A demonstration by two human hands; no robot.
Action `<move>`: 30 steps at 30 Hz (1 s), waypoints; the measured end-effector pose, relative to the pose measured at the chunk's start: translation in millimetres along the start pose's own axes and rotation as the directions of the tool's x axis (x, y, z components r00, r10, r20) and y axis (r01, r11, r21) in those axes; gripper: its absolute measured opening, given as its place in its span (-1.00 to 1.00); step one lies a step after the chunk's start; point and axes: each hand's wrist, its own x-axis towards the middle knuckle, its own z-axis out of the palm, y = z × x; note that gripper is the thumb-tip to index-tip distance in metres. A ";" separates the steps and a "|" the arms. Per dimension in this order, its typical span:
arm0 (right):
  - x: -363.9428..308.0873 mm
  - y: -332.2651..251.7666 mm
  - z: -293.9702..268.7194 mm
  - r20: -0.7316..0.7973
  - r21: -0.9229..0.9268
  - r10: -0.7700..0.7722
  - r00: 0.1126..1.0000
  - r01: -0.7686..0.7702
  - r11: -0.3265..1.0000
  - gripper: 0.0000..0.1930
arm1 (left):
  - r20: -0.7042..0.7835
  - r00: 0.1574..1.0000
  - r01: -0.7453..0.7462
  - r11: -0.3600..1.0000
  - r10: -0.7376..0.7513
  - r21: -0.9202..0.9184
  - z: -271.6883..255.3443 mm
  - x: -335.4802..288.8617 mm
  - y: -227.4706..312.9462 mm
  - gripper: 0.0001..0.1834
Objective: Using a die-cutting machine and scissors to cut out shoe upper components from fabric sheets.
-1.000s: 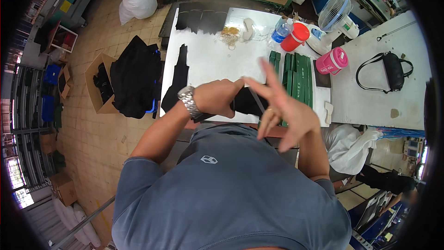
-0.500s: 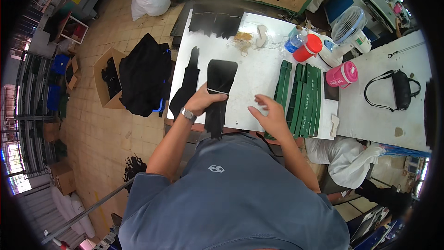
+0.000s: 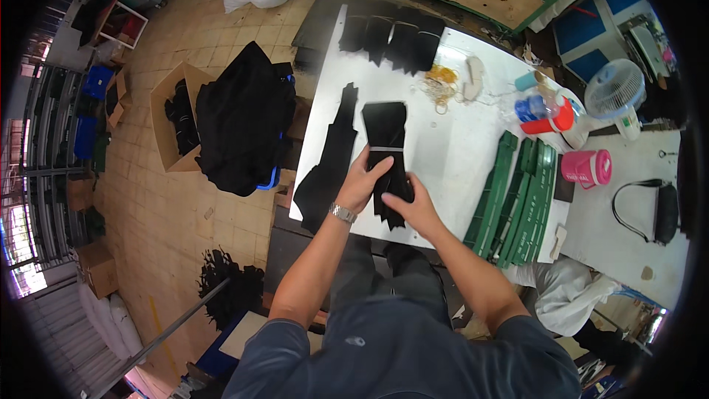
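A bundle of black fabric pieces (image 3: 385, 123), wide at the far end and jagged at the near end, lies over the white table (image 3: 443, 155). A thin pale band (image 3: 386, 149) runs around its middle. On the bundle's left edge, just below the band, my left hand (image 3: 360, 186) is closed, thumb on top. Lower on the right side, my right hand (image 3: 418, 211) grips it too, its thumb across the fabric. Left of the bundle rests a long black fabric stack (image 3: 330, 161). Several banded black bundles (image 3: 399, 38) line the far edge, near loose rubber bands (image 3: 441, 77).
Green slatted strips (image 3: 517, 203) lie at the table's right, with a pink jug (image 3: 587, 168), a red-lidded container (image 3: 555, 118) and a fan (image 3: 614, 90) beyond. A black bag (image 3: 665, 210) sits on the side table. Left stand a carton (image 3: 166, 114) and a black cloth heap (image 3: 244, 129).
My right hand, earlier apart and open, has come to the bundle's lower right and grips it. My left hand stays on the bundle. The whole view has shifted.
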 end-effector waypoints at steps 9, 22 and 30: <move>307.9 9.2 -0.5 -0.137 -0.029 -0.339 0.931 0.338 0.941 -0.53 | -0.031 0.999 -0.031 0.961 0.041 0.273 -157.2 15.2 33.7 -0.34; 549.0 -24.9 -11.7 -0.274 -0.118 -0.218 0.937 0.192 0.974 -0.38 | -0.642 0.756 0.229 0.970 -0.127 0.077 -307.8 -172.5 -73.3 -0.58; 407.8 67.0 28.3 -0.240 -0.601 -0.469 0.850 0.249 0.759 -0.36 | -0.498 0.852 0.096 0.884 0.164 0.457 -290.6 -98.8 -67.1 -0.62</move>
